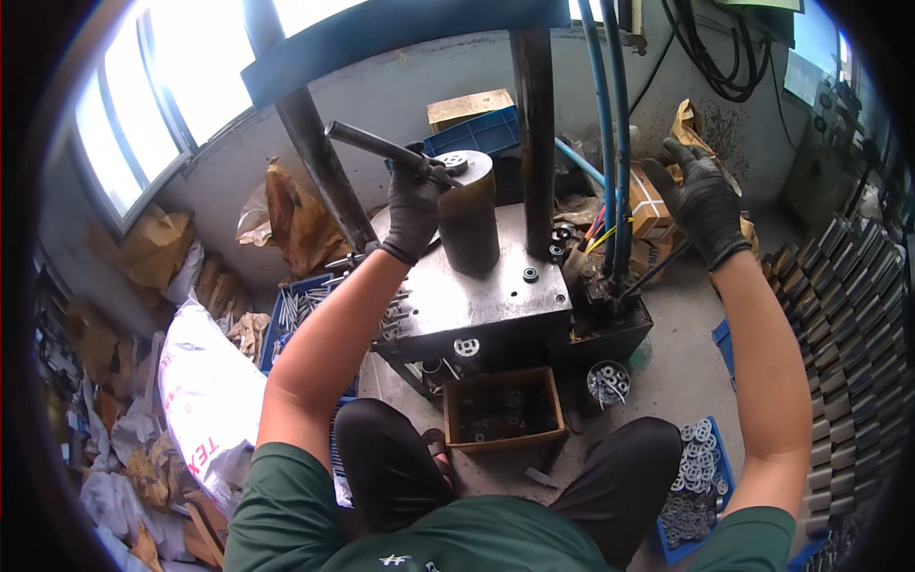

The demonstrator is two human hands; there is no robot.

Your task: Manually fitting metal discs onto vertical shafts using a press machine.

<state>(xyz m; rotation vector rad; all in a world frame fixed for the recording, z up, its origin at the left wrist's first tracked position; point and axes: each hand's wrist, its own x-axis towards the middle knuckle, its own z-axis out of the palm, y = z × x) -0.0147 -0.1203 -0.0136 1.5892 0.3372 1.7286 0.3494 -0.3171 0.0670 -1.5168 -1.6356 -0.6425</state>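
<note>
My left hand (412, 212), in a dark work glove, is closed around a long metal rod (367, 141). The rod slants down toward a thick upright metal cylinder (469, 229), and my fingers are beside the cylinder's top. On that top lies a small round metal part (458, 164), partly covered by my hand. The cylinder stands on the steel table (491, 303) of a press. My right hand (703, 205), gloved too, is raised at the right with fingers apart and nothing visible in it. A dark lever (660, 270) reaches up toward its wrist.
Press columns (534, 124) flank the cylinder. A small ring part (530, 275) rests on the steel table. Below are a wooden box (500, 440) and a tin of parts (608, 381). A blue crate (726, 458) holds flat metal pieces; stacked metal bars (843, 353) stand right. A white sack (205, 391) lies left.
</note>
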